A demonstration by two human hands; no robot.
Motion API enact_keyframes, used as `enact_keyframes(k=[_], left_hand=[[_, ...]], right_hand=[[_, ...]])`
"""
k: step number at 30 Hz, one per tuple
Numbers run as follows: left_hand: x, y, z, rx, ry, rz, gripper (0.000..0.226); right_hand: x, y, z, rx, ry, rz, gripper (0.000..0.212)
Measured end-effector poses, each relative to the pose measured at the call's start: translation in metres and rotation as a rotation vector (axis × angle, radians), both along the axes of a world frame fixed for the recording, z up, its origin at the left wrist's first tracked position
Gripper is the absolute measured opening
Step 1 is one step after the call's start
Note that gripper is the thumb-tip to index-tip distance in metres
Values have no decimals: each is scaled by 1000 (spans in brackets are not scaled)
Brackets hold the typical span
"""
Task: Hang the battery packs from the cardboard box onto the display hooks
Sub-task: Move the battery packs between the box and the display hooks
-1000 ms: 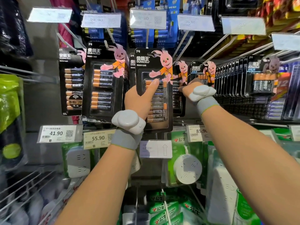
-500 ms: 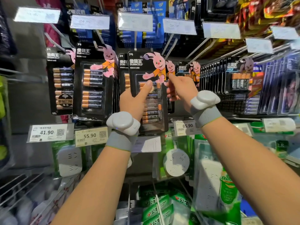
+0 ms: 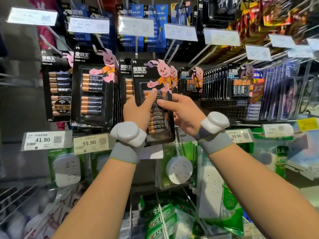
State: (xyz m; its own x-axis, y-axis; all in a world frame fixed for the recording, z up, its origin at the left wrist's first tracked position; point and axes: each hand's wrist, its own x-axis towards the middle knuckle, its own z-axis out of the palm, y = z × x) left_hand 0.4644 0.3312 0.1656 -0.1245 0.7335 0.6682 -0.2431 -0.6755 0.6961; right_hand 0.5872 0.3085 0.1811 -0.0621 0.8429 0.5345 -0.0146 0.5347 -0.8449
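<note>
Two forearms come up from the bottom of the view, each with a grey wristband carrying a white pod, one on the left wrist [image 3: 128,133] and one on the right wrist [image 3: 214,122]. Both of our hands are on the same battery pack [image 3: 151,75]. The left hand [image 3: 136,111] grips its left edge, thumb laid across the clear blister and fingers tucked behind. The right hand [image 3: 184,114] pinches the right edge, thumb on the front and fingers curled round the back. The pack sits upright, right up against the display in the middle column. We honestly can't tell if its top hole is on a hook.

Below our wrists hang green socket packs [image 3: 177,168]. Level with the wrists are price tags: 41.90 [image 3: 42,139], 55.90 [image 3: 89,143] and 59.90 [image 3: 236,136]. Just left of our pack hang bigger battery packs [image 3: 93,87], and well to the right is a tight row of small packs [image 3: 215,83]. Bare display hooks [image 3: 198,56] slant up above that row, with blurry tags [image 3: 180,31] further up.
</note>
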Motion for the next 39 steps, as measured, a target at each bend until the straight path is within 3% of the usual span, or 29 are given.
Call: enact_keyframes(k=[2, 6, 13, 15, 22, 39], left_hand=[[0, -2, 1, 4, 25, 9, 23], [-2, -3, 4, 7, 91, -8, 7], [-8, 1, 7, -30, 196, 34, 36], [-8, 2, 7, -52, 196, 20, 36], [-12, 4, 9, -74, 178, -11, 3], [-16, 5, 11, -112, 170, -39, 9]], right_hand=[[-1, 1, -3, 16, 40, -5, 11], [-2, 2, -5, 25, 127, 23, 13], [9, 8, 7, 54, 258, -32, 24], [13, 10, 12, 52, 269, -59, 24], [29, 18, 30, 114, 255, -126, 9], [41, 52, 42, 73, 102, -276, 10]])
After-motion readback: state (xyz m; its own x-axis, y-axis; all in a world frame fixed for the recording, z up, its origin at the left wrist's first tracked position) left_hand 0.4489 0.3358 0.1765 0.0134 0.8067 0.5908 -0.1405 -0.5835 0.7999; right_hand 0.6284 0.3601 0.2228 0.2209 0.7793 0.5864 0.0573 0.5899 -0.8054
